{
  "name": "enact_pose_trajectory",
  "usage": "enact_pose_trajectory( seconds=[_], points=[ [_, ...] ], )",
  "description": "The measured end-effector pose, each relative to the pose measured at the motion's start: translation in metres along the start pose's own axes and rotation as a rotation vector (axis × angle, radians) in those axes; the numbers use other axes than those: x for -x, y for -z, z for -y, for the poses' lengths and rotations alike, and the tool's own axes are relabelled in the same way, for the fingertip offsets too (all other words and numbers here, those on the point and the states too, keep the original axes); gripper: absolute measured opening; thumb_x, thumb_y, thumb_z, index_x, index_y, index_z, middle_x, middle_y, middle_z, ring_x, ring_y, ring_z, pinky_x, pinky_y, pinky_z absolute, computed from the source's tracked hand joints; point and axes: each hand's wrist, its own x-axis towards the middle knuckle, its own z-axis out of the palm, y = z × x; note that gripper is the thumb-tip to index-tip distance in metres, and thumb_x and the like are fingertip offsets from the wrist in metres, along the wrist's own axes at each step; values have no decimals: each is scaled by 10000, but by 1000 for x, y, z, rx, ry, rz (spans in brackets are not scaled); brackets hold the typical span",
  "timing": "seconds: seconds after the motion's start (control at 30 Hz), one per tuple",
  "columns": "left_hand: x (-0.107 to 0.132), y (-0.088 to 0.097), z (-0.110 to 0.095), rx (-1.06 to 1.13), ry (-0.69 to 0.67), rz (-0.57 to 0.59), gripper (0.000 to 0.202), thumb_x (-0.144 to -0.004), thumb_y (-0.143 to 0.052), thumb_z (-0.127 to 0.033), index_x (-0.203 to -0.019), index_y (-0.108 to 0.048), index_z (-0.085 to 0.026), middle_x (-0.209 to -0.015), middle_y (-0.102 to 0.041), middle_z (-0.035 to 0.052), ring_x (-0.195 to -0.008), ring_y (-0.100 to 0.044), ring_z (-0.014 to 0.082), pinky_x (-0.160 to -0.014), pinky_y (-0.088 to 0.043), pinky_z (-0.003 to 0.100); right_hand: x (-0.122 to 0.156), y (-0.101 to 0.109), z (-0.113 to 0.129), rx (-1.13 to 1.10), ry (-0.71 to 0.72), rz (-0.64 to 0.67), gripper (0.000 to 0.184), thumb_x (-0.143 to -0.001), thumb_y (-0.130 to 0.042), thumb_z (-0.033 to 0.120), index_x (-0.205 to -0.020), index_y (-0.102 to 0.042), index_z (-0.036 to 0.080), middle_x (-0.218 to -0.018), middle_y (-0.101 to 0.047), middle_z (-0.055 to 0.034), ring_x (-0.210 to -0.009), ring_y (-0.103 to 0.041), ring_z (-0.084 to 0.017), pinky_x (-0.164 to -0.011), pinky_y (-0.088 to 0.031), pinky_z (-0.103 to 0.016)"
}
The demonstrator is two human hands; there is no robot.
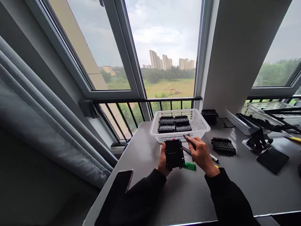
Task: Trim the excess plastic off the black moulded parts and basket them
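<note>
My left hand (163,161) is closed round the left edge of a black plastic part (173,153) with a toothed right side, held up over the table. Just right of it, my right hand (201,153) grips a slim dark hand tool (186,138); its tip points up and left, apart from the part. The tool's kind is unclear, since the fingers cover most of it. Below and between the hands lies a green object (189,166), partly behind the part. A white marker (214,158) lies by my right wrist.
Beyond my hands stands a white perforated basket (198,125) holding several similar black parts (175,124). Another black part (223,146) lies to the right, near a black stand (256,138) and a dark flat pad (272,160). A phone (119,185) rests at the left table edge.
</note>
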Motion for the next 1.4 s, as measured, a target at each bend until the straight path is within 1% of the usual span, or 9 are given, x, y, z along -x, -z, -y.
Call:
enact_pose_trajectory(
  seconds=[0.13,0.27,0.37,0.43,0.53,0.67,0.9,1.17,1.4],
  points=[
    [-6,-35,-30,2,-104,32,564,-921,-447,-541,-1388,-489,-228,-1154,-698,109,-956,-695,246,-874,-539,404,-23,-4,10,-6,96,149,484,-894,-418,115,-1343,-576,201,-914,-610,-66,-790,-596,-165,-758,-482,-283],
    [-17,-73,-85,13,-301,69,570,-912,-449,-562,-1387,-487,-249,-1163,-696,91,-956,-694,240,-900,-533,428,-34,24,22,-74,203,337,416,-801,-492,82,-1086,-746,246,-771,-626,-21,-682,-574,-137,-639,-442,-237],
    [-25,-98,-107,-40,-320,128,589,-911,-434,-579,-1388,-489,-238,-1158,-698,95,-983,-690,246,-932,-521,433,-57,50,31,-144,150,37,374,-820,-484,125,-1066,-749,217,-880,-671,-46,-766,-599,-159,-684,-459,-259],
    [-30,-110,-107,-93,-297,161,595,-907,-444,-581,-1384,-497,-229,-1160,-698,98,-996,-688,252,-942,-518,430,-75,57,37,-182,143,-154,382,-854,-476,169,-1153,-711,209,-944,-667,-54,-797,-596,-167,-709,-468,-273],
    [-39,-121,-91,-157,-277,171,600,-902,-457,-582,-1382,-501,-225,-1148,-705,100,-1003,-689,261,-939,-523,429,-92,53,44,-197,162,-265,405,-896,-459,209,-1254,-649,213,-941,-647,-48,-782,-588,-160,-724,-475,-273],
    [-47,-126,-68,-197,-275,167,593,-903,-472,-563,-1382,-504,-214,-1112,-721,98,-1005,-689,271,-936,-525,424,-95,40,44,-49,209,-223,434,-894,-446,170,-1284,-626,232,-953,-640,-42,-817,-604,-164,-770,-471,-273],
    [-53,-125,-50,-177,-256,178,604,-886,-523,-546,-1371,-521,-185,-1182,-694,109,-1086,-656,280,-972,-502,382,-90,36,41,292,204,-194,476,-910,-430,173,-1363,-557,245,-978,-639,-54,-727,-596,-157,-646,-463,-259],
    [-51,-123,-48,-194,-243,164,566,-881,-541,-527,-1303,-584,-153,-1115,-719,113,-1054,-671,289,-950,-517,387,-86,31,46,189,220,-358,446,-887,-442,183,-1289,-627,242,-951,-655,-40,-758,-616,-167,-709,-483,-270],
    [-51,-127,-44,-165,-278,199,541,-868,-557,-532,-1218,-643,-129,-1081,-726,112,-1078,-654,286,-976,-481,369,-83,25,50,282,163,-310,460,-879,-442,168,-1299,-622,224,-903,-674,-51,-722,-614,-178,-639,-455,-274]
  ],
)
